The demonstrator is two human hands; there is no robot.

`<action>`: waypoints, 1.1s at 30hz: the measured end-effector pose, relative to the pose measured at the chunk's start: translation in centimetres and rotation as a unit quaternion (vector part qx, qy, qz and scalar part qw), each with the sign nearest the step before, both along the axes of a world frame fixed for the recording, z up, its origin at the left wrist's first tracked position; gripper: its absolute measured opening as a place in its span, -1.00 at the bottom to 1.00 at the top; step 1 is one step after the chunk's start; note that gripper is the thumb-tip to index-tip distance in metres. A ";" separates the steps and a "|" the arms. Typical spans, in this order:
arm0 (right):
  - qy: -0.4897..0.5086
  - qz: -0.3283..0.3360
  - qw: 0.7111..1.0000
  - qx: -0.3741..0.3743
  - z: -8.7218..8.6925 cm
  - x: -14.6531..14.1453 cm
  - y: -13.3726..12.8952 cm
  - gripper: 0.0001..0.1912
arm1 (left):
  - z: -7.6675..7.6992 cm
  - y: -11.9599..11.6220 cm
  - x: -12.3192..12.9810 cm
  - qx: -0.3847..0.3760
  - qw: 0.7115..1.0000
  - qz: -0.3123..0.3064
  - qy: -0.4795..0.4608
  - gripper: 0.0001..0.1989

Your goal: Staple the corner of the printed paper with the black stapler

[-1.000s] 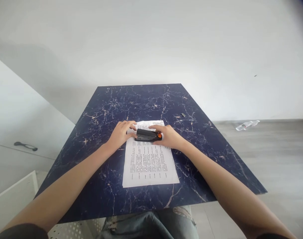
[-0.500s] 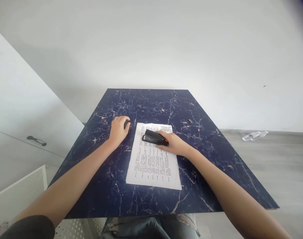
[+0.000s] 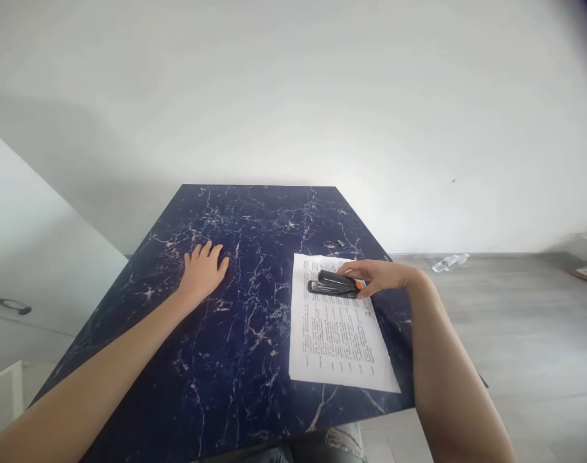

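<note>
My right hand (image 3: 377, 275) has its thumb and fingers around the rear end of a black stapler (image 3: 334, 285) with an orange patch. The stapler lies over the upper part of a printed white sheet of paper (image 3: 341, 347), its front end pointing left. The sheet rests on the right side of a dark blue marbled table (image 3: 235, 360). To the left, my left hand (image 3: 202, 270) lies palm down on the tabletop, fingers spread, holding nothing and apart from the paper.
A small dark block (image 3: 340, 243) lies on the table beyond the paper. A white wall (image 3: 274, 96) stands behind the table. On the floor to the right is a clear plastic bottle (image 3: 450, 262). A dark handle (image 3: 8, 303) shows on a white surface at left.
The paper and the stapler have shifted right across the table with my right hand. My left hand has gone from curled to spread flat. The camera view has turned somewhat to the right.
</note>
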State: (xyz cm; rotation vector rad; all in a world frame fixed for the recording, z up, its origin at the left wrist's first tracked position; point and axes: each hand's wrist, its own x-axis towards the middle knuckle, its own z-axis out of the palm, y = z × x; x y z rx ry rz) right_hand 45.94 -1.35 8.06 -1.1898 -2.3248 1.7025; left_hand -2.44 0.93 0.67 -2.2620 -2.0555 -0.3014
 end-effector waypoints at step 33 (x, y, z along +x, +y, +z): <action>0.084 -0.529 0.798 0.275 -8.1 2.7 5.3 -0.52 | -0.3 0.3 -0.3 0.016 1.000 -0.007 0.004 -0.37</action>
